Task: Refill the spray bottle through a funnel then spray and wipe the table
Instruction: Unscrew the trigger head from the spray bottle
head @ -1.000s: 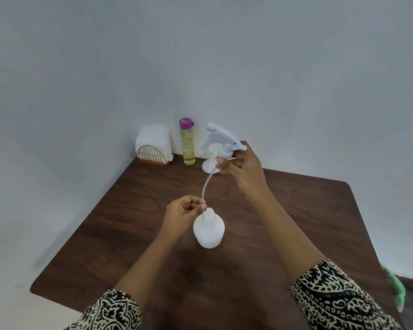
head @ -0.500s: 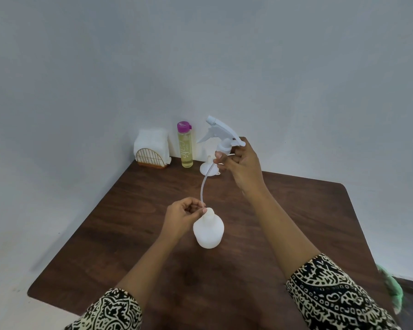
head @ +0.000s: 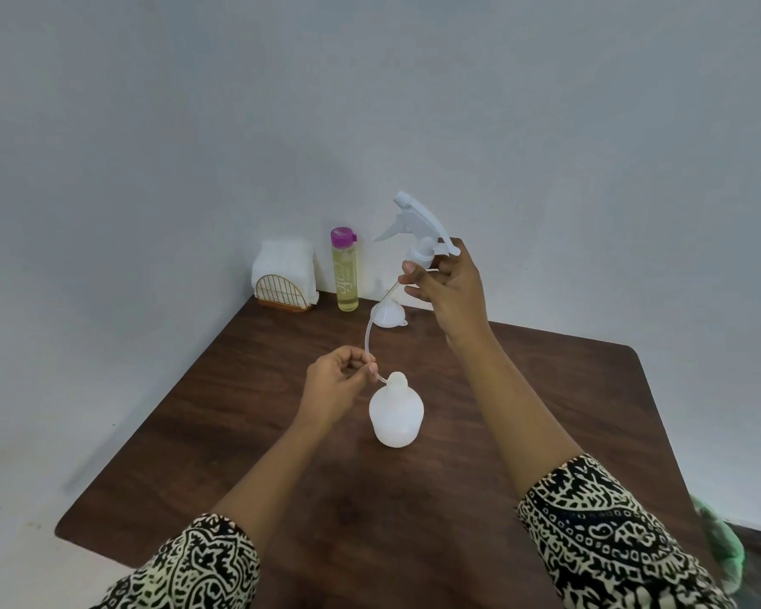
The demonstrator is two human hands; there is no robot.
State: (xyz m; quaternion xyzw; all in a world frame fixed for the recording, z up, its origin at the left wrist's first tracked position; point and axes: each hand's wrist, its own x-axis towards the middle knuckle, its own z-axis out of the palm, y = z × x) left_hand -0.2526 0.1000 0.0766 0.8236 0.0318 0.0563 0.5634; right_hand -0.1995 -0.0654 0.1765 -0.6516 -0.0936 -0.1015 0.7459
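Note:
A white translucent spray bottle (head: 396, 413) stands uncapped on the dark wooden table (head: 545, 389). My right hand (head: 451, 285) holds the white trigger sprayer head (head: 416, 228) up in the air above the table's back edge. Its clear dip tube (head: 372, 327) curves down to the bottle's mouth. My left hand (head: 341, 382) pinches the lower end of the tube just left of the bottle neck. A white funnel (head: 389, 317) stands upside down on the table behind the tube. A tall bottle of yellow liquid with a purple cap (head: 345, 270) stands at the back.
A napkin holder with white napkins (head: 284, 279) sits in the back left corner against the wall. Something green (head: 721, 547) shows at the table's right edge, blurred. Grey walls close in behind and to the left.
My right hand has lifted the sprayer head higher, drawing more of the tube above the bottle. My left hand stays pinching the tube by the neck.

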